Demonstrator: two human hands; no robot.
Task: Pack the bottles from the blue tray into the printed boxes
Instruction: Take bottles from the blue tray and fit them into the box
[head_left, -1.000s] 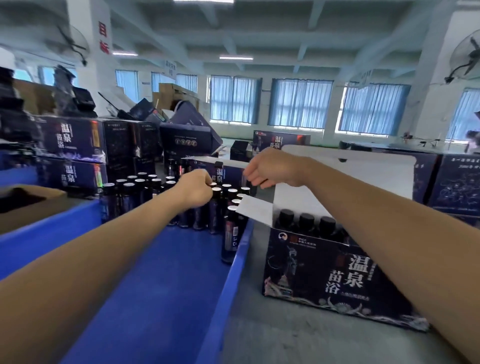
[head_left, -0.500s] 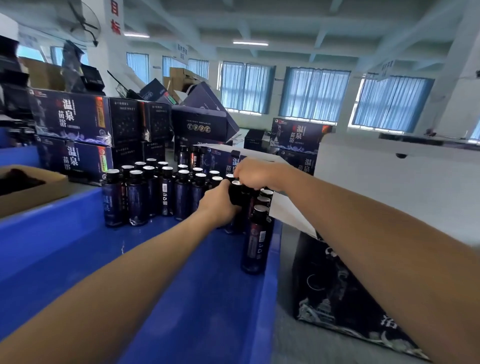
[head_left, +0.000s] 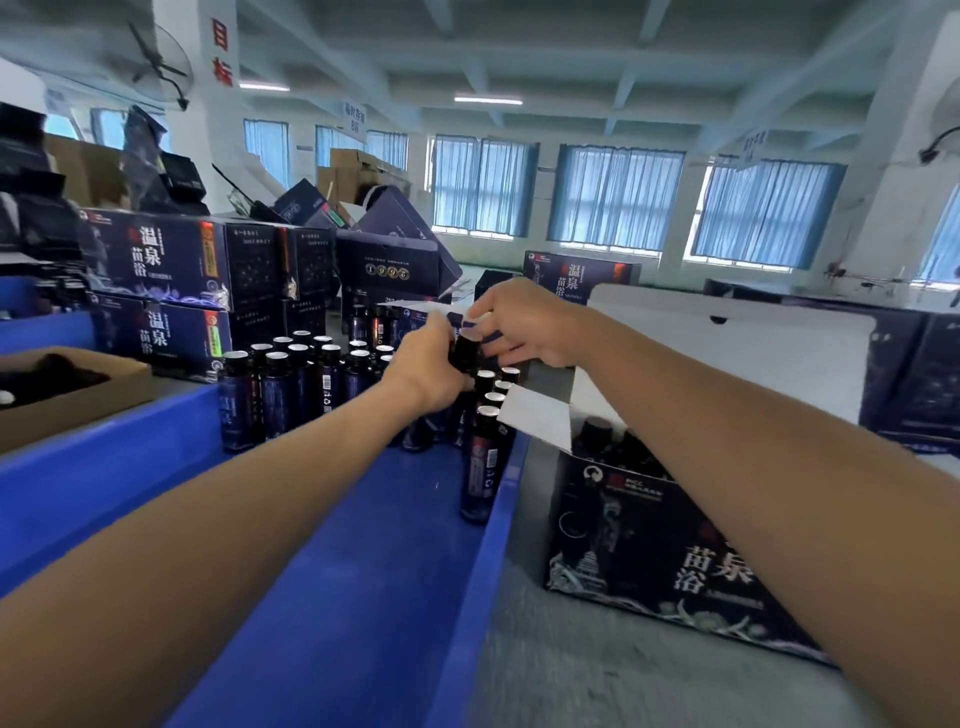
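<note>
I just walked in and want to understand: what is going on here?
A person is packing bottles from the blue tray into an open printed box beside it. The left-hand grip holds one bottle above the others; the right-hand grip touches its top, hold unclear. The box already has some bottles; many stand in the tray.

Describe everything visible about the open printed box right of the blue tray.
The dark navy printed cardboard box stands upright on the grey table, right of the blue plastic tray. Its front shows pale Chinese characters and white ornamental drawings. White-lined flaps stand open; black bottle caps show inside. The person's right forearm crosses above it; contact cannot be told.
</note>
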